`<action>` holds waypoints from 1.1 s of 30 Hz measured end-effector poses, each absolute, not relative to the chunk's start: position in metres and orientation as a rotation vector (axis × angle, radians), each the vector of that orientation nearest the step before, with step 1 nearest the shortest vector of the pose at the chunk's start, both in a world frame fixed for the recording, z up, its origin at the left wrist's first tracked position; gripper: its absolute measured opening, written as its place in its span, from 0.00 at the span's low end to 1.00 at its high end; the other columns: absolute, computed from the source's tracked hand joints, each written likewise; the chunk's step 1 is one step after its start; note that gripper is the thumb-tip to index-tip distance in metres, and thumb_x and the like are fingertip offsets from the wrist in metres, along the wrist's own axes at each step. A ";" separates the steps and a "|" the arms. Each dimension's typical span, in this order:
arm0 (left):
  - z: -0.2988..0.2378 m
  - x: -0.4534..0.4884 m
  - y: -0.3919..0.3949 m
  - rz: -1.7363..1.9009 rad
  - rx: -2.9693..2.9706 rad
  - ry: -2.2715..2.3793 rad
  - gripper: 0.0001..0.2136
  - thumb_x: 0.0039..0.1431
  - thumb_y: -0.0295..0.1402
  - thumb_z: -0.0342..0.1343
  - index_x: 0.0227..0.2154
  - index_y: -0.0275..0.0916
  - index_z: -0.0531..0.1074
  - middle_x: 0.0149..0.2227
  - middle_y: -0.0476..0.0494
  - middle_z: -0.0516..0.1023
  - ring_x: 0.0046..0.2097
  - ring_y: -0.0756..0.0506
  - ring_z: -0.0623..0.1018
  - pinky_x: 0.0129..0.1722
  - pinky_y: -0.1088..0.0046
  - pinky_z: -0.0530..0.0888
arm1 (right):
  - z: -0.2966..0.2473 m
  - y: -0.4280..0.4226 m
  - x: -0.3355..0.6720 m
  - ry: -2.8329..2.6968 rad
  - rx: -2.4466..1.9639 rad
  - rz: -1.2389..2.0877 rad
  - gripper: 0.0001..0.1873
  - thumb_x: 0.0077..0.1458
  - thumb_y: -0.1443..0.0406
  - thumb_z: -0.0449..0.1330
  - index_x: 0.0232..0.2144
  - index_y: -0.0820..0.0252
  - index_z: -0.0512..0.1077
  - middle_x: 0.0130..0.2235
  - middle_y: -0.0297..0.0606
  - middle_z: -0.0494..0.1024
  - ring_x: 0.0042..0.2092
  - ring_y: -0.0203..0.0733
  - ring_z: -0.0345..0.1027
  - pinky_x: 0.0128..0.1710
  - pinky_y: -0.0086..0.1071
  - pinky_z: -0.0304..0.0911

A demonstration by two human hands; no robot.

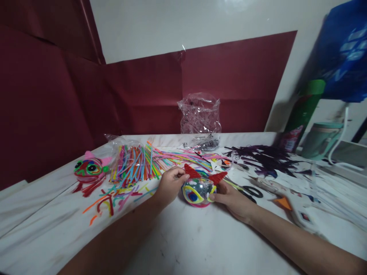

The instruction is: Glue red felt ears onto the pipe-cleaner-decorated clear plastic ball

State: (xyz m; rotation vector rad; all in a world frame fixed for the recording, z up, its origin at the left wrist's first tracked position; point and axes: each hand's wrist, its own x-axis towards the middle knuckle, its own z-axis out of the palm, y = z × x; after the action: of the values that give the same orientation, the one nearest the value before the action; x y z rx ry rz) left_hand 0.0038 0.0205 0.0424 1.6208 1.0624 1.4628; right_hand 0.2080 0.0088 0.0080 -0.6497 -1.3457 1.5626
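A small round craft figure [198,192] with swirled yellow and blue eyes and two red pointed ears sits on the white table [200,240]. My left hand [169,184] pinches its left red ear, fingers closed. My right hand [233,199] grips the figure's right side, thumb against it. A finished red figure [89,170] with green-ringed eyes and pink ears lies at the far left.
A heap of coloured pipe cleaners [143,162] spreads behind the hands, with loose cut pieces [110,198] in front of it. Black scissors [252,191], an orange triangle [283,203], dark purple strands [263,158], a clear plastic bag [200,116] and a green bottle [301,114] stand around.
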 end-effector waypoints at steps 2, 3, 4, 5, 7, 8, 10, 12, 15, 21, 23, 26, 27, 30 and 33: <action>0.043 0.003 0.020 1.462 1.641 1.074 0.06 0.44 0.31 0.61 0.17 0.39 0.71 0.21 0.51 0.69 0.27 0.49 0.67 0.30 0.74 0.64 | 0.009 0.008 0.208 -1.341 -0.646 1.567 0.27 0.40 0.67 0.70 0.46 0.54 0.71 0.49 0.39 0.77 0.51 0.51 0.67 0.56 0.47 0.56; 0.044 0.003 0.020 1.463 1.648 1.079 0.06 0.44 0.31 0.61 0.17 0.39 0.71 0.22 0.51 0.69 0.28 0.49 0.67 0.30 0.74 0.64 | 0.010 0.008 0.207 -1.337 -0.645 1.570 0.27 0.39 0.67 0.70 0.45 0.54 0.71 0.49 0.39 0.77 0.51 0.51 0.68 0.56 0.47 0.56; 0.044 0.003 0.019 1.462 1.653 1.082 0.05 0.44 0.31 0.61 0.18 0.39 0.72 0.22 0.51 0.69 0.28 0.49 0.68 0.30 0.74 0.64 | 0.010 0.008 0.207 -1.333 -0.647 1.572 0.27 0.39 0.67 0.70 0.45 0.54 0.71 0.48 0.38 0.77 0.51 0.51 0.68 0.56 0.47 0.56; 0.044 0.003 0.019 1.461 1.656 1.084 0.05 0.44 0.31 0.61 0.18 0.39 0.72 0.22 0.51 0.69 0.28 0.49 0.68 0.30 0.74 0.64 | 0.010 0.007 0.207 -1.331 -0.649 1.572 0.26 0.39 0.67 0.70 0.44 0.54 0.71 0.48 0.38 0.77 0.51 0.51 0.68 0.55 0.47 0.56; 0.045 0.003 0.019 1.456 1.652 1.085 0.05 0.44 0.31 0.61 0.17 0.38 0.72 0.22 0.51 0.69 0.29 0.49 0.68 0.31 0.74 0.64 | 0.011 0.007 0.207 -1.325 -0.665 1.573 0.26 0.39 0.66 0.70 0.43 0.55 0.72 0.48 0.38 0.77 0.50 0.51 0.68 0.55 0.47 0.56; 0.044 0.003 0.020 1.453 1.643 1.083 0.06 0.43 0.31 0.61 0.17 0.38 0.72 0.22 0.51 0.70 0.29 0.49 0.68 0.31 0.74 0.64 | 0.011 0.006 0.207 -1.321 -0.674 1.573 0.26 0.38 0.66 0.70 0.43 0.55 0.72 0.48 0.39 0.78 0.51 0.51 0.68 0.55 0.47 0.57; 0.043 0.003 0.021 1.444 1.609 1.071 0.05 0.42 0.32 0.61 0.19 0.37 0.72 0.22 0.51 0.70 0.28 0.49 0.69 0.31 0.74 0.65 | 0.010 0.006 0.207 -1.313 -0.681 1.572 0.26 0.38 0.66 0.70 0.43 0.55 0.72 0.48 0.39 0.77 0.51 0.51 0.67 0.55 0.47 0.56; 0.042 0.003 0.022 1.436 1.558 1.056 0.06 0.44 0.34 0.60 0.25 0.37 0.73 0.24 0.50 0.72 0.28 0.50 0.70 0.31 0.74 0.66 | 0.009 0.008 0.208 -1.307 -0.668 1.575 0.26 0.39 0.66 0.70 0.44 0.55 0.71 0.49 0.39 0.77 0.52 0.51 0.67 0.56 0.46 0.56; 0.038 0.000 0.027 1.460 1.481 1.054 0.12 0.47 0.39 0.57 0.33 0.38 0.72 0.26 0.50 0.73 0.28 0.50 0.71 0.32 0.73 0.67 | 0.007 0.010 0.208 -1.293 -0.646 1.598 0.28 0.39 0.66 0.70 0.45 0.55 0.71 0.50 0.40 0.76 0.52 0.51 0.66 0.56 0.46 0.56; 0.032 -0.011 0.035 1.474 1.413 1.117 0.12 0.47 0.39 0.59 0.20 0.38 0.66 0.21 0.53 0.67 0.27 0.51 0.68 0.33 0.74 0.66 | 0.009 0.011 0.209 -1.279 -0.668 1.610 0.25 0.39 0.64 0.70 0.43 0.56 0.72 0.47 0.40 0.78 0.50 0.50 0.68 0.55 0.45 0.56; 0.033 -0.011 0.034 1.392 1.421 1.083 0.11 0.46 0.39 0.61 0.22 0.37 0.68 0.22 0.52 0.70 0.28 0.50 0.70 0.34 0.73 0.67 | 0.011 0.010 0.208 -1.291 -0.665 1.597 0.24 0.40 0.62 0.70 0.42 0.56 0.72 0.46 0.40 0.78 0.49 0.50 0.69 0.54 0.44 0.58; 0.034 -0.007 0.029 1.177 1.452 0.974 0.20 0.33 0.34 0.69 0.34 0.36 0.73 0.30 0.46 0.76 0.34 0.44 0.75 0.38 0.68 0.71 | 0.014 0.008 0.205 -1.309 -0.664 1.543 0.23 0.41 0.59 0.70 0.41 0.57 0.72 0.45 0.41 0.79 0.48 0.51 0.69 0.52 0.45 0.60; 0.034 -0.005 0.026 1.100 1.451 0.929 0.26 0.30 0.31 0.70 0.39 0.36 0.72 0.34 0.44 0.78 0.37 0.42 0.76 0.40 0.66 0.71 | 0.015 0.007 0.204 -1.315 -0.658 1.513 0.23 0.40 0.59 0.70 0.41 0.57 0.72 0.45 0.42 0.78 0.48 0.52 0.69 0.52 0.45 0.60; 0.032 -0.001 0.022 1.001 1.391 0.767 0.34 0.32 0.25 0.69 0.48 0.40 0.66 0.45 0.41 0.76 0.47 0.38 0.75 0.47 0.63 0.70 | 0.016 0.009 0.203 -1.327 -0.608 1.410 0.28 0.38 0.61 0.72 0.43 0.55 0.71 0.49 0.40 0.76 0.51 0.51 0.67 0.52 0.43 0.60; 0.029 0.001 0.021 1.086 1.297 0.602 0.35 0.36 0.25 0.66 0.51 0.41 0.63 0.52 0.40 0.72 0.52 0.37 0.72 0.51 0.61 0.68 | 0.015 0.013 0.204 -1.306 -0.571 1.356 0.31 0.38 0.62 0.72 0.47 0.53 0.69 0.53 0.40 0.73 0.51 0.51 0.67 0.51 0.42 0.62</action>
State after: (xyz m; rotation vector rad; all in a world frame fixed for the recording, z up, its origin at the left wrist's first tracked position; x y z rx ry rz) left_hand 0.0012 0.0215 0.0286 1.2970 0.6022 1.0861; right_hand 0.2042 0.0132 0.0147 -0.5708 -1.3056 1.3558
